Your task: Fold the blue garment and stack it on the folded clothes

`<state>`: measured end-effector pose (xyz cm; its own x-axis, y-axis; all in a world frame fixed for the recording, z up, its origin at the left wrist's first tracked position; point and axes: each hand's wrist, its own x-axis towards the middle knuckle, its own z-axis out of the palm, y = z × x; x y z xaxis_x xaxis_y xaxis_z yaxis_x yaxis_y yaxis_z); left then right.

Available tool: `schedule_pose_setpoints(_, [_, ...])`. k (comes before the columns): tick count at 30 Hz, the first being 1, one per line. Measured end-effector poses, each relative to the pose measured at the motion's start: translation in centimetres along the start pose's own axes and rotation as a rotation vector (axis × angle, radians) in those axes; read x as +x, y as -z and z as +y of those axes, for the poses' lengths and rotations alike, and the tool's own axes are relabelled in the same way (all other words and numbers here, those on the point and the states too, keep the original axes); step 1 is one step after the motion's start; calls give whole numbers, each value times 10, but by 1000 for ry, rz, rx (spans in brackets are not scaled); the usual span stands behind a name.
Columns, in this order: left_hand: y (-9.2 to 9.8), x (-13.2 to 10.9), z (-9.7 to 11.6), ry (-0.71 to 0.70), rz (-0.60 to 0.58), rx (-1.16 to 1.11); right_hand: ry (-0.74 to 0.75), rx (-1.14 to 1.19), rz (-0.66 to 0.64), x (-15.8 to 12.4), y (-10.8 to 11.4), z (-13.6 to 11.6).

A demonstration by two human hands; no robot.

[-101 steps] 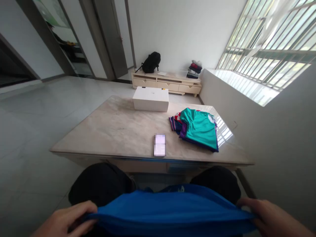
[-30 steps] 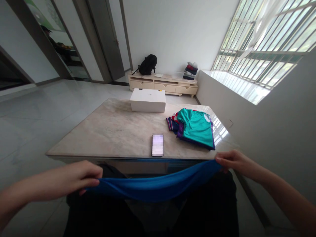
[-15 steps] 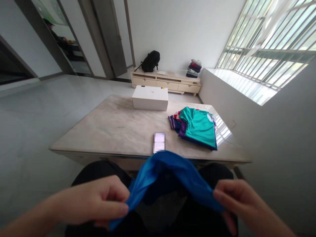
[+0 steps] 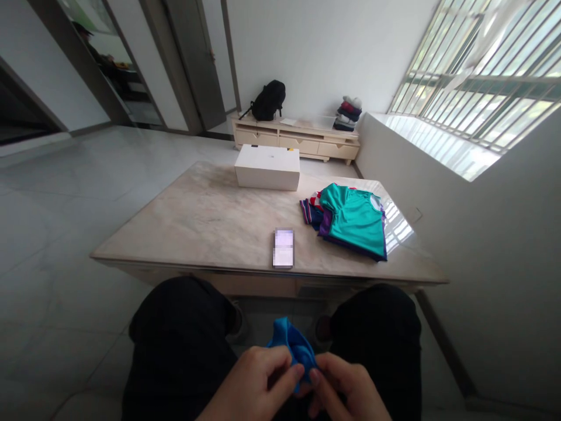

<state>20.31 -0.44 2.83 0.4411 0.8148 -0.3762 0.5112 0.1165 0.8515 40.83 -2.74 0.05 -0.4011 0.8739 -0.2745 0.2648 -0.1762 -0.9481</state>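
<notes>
- Marble table (image 4: 188,228) at twelve o'clock, folded shirt stack (image 4: 356,221) toward one.
- Blue garment (image 4: 291,344) bunched low at six, between the knees.
- Left hand (image 4: 254,389) and right hand (image 4: 346,393) both pinch it, fingertips meeting; matching the edges evenly looks key.

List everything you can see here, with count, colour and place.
table: one, beige marble, room's centre
box: one, white, table's far edge
folded shirts: one stack, teal on top, table's right
phone: one, blurred, table's near edge
cabinet: one, cream, back wall
backpack: one, black, on cabinet
clothes pile: one, mixed, on cabinet
blue cloth: one, bunched, bottom centre
left hand: one, pinching blue cloth
right hand: one, pinching blue cloth
</notes>
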Motion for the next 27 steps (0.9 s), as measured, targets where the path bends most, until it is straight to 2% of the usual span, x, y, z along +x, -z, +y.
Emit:
schedule_pose_setpoints(3, [-1, 1, -5, -14, 36, -13, 59, -171, -6, 0, 3, -13])
schedule_pose_setpoints(7, [-1, 1, -5, 30, 36, -178, 81, -335, 9, 0, 0, -25])
schedule_pose_setpoints(10, [3, 2, -2, 52, 10, -277, 98, -336, 16, -1, 0, -32])
schedule_pose_setpoints(15, [6, 2, 3, 42, 16, -264, 94, -400, 5, -2, -2, -34])
schedule_pose_setpoints(21, [-1, 1, -7, 42, 42, -201, 151, -520, 40, -3, -12, -29])
schedule_pose_setpoints(24, [-3, 3, -11, 47, 46, -222, 162, -495, 13, -3, -15, -29])
schedule_pose_setpoints(27, [-7, 4, -11, 65, 30, -260, 160, -471, 40, -2, -16, -27])
